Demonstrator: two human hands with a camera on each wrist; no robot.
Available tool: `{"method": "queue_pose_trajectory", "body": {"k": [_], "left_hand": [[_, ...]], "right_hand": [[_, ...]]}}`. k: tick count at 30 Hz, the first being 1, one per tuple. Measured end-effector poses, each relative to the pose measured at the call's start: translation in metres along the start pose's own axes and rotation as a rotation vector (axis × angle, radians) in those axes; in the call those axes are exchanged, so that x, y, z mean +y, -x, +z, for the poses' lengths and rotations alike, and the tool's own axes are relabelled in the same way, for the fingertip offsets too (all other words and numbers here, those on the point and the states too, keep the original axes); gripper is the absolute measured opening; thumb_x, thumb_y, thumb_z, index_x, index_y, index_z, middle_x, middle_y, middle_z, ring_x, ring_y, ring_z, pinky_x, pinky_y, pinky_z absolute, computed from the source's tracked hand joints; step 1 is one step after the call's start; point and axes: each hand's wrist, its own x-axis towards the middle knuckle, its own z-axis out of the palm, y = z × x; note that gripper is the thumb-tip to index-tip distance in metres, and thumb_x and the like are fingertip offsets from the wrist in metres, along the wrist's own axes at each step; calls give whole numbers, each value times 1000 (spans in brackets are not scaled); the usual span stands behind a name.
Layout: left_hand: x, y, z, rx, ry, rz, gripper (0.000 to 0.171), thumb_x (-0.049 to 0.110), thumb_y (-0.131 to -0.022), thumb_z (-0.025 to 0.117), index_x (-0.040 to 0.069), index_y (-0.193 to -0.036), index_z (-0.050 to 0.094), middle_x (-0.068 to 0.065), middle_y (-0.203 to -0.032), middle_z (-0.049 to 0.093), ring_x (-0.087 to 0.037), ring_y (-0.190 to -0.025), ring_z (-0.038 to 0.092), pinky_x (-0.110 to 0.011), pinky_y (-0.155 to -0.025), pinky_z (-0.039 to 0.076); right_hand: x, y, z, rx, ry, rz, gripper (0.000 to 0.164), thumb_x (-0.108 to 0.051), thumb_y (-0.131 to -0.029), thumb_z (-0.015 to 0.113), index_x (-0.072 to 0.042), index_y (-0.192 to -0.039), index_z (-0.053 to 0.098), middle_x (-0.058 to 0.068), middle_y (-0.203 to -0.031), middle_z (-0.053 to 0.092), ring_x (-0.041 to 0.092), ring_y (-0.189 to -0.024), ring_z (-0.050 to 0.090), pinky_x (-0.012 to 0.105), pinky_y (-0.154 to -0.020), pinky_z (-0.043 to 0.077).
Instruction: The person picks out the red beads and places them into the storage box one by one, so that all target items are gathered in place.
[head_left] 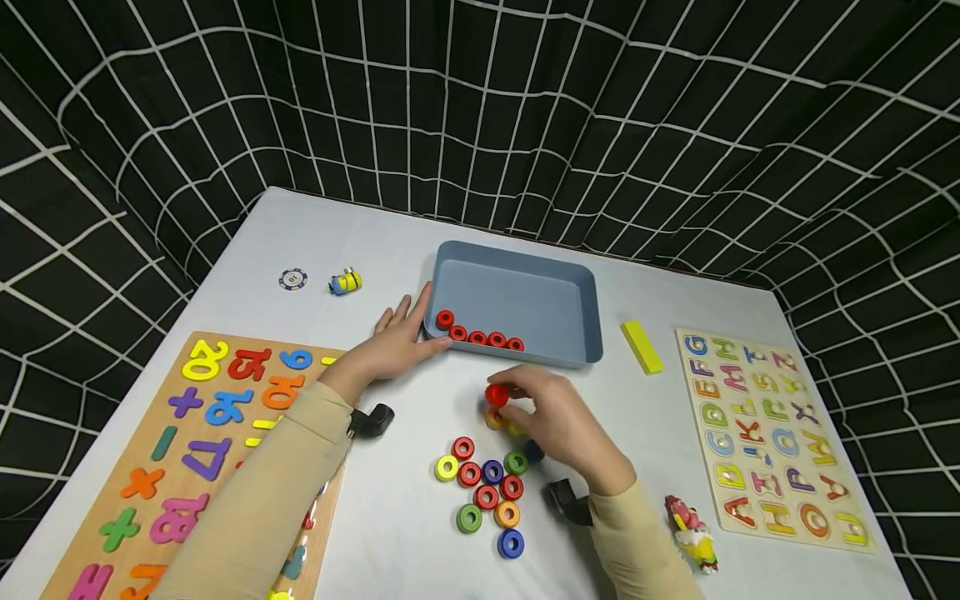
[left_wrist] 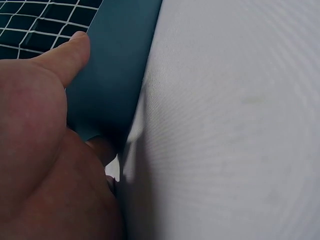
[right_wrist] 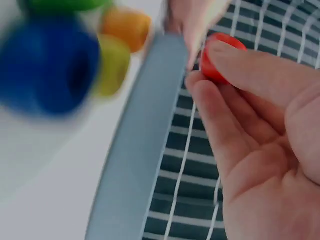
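Note:
Between thumb and fingertips my right hand [head_left: 558, 412] pinches a red ring [head_left: 497, 395], lifted in front of the blue-grey tray [head_left: 517, 296]. In the right wrist view the red ring [right_wrist: 218, 57] shows at the fingertips. My left hand [head_left: 397, 342] rests with fairly straight fingers against the tray's left front corner, its thumb on the front rim. Several red rings [head_left: 477, 337] lie in a row along the tray's front wall. On the table below my right hand is a loose group of rings, among them a blue ring [head_left: 511, 543] and a green ring [head_left: 469, 518].
A wooden board with colourful characters [head_left: 142, 408] lies at left under my left forearm. An alphabet board [head_left: 780, 450] is at right, near a yellow block [head_left: 642, 347] and a small figurine [head_left: 692, 533]. A poker chip [head_left: 292, 279] and a yellow-blue toy [head_left: 346, 282] lie back left.

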Motion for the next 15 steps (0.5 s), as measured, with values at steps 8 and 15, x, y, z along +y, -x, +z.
{"method": "queue_pose_trajectory", "body": {"k": [8,15], "left_hand": [[-3,-1,-2,10,7,9,98,59,-92,52,28,-152,-20,-10,-163,12,-24,-151,-11,-48,-121,-13],[-4,-2,2,9,6,7,99,61,-91,52,31,-152,-20,-11,-162,13,-23,-152,-10,-47,-121,-11]], "right_hand": [[41,-27,-37,132,-57,248,39,-10,-85,73,-9,-123,64,7,-110,69,21,-98,68,40,-86,56],[62,-48,-38,53,23,312,38,-13,-86,71,-7,-123,64,11,-112,70,25,-98,68,42,-85,56]]}}
